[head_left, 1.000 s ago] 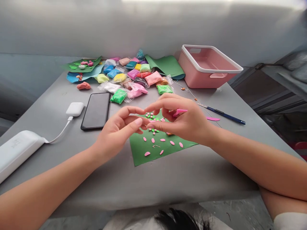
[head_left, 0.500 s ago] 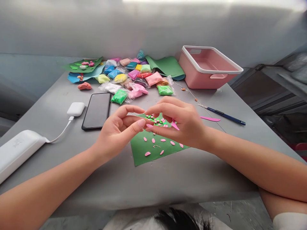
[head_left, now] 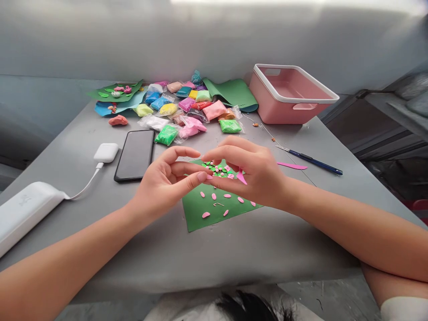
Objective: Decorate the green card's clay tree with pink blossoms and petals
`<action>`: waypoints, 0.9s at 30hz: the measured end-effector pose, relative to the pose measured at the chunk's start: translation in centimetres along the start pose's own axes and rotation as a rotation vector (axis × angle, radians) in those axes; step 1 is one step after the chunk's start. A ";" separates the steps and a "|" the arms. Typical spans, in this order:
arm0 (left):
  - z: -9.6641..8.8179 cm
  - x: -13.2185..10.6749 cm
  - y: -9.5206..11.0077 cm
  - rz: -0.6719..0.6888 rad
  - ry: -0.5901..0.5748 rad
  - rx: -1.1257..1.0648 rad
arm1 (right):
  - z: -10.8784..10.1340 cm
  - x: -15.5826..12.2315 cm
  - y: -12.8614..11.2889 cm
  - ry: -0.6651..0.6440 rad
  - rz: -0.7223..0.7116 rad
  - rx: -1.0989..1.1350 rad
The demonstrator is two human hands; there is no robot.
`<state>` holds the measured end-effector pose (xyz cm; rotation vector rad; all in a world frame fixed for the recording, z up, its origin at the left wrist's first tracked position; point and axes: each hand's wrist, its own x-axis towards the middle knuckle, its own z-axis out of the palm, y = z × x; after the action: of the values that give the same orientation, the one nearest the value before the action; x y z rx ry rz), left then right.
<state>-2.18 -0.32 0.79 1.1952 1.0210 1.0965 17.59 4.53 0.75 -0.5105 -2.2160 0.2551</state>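
Note:
My left hand [head_left: 182, 178] meets my right hand [head_left: 245, 165] above a green sheet [head_left: 197, 219]. Between the left thumb tip and the right thumb is a small pink clay petal [head_left: 209, 177], now mostly covered. Left thumb and fingers are closed around it, with the index finger raised and bent. A pink plastic tool [head_left: 241, 177] sticks out from the curled fingers of my right hand; the rest of it is hidden. Loose pink petals [head_left: 214, 196], a small bent wire [head_left: 218, 204] and a cluster of pink and green clay bits [head_left: 219, 169] lie on the sheet.
Several bags of coloured clay [head_left: 167, 133] lie behind the hands, beside a pink basket [head_left: 277, 107]. A phone [head_left: 134, 156], a white earphone case [head_left: 106, 153] and a power bank [head_left: 31, 214] are left. On the right lie a craft knife [head_left: 314, 161] and a pink blade-like tool [head_left: 294, 166].
My left thumb has moved slightly right onto the pink petal, covering most of it. The pink tool in my right hand has shifted slightly left and down.

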 end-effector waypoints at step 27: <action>-0.2 0.6 0.1 -0.202 0.161 -0.142 | 0.4 -0.7 0.7 -0.023 -0.224 -0.130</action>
<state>-2.26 0.29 0.85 0.8803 1.1409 1.0980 17.87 4.85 -0.19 -0.3257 -2.2994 -0.0016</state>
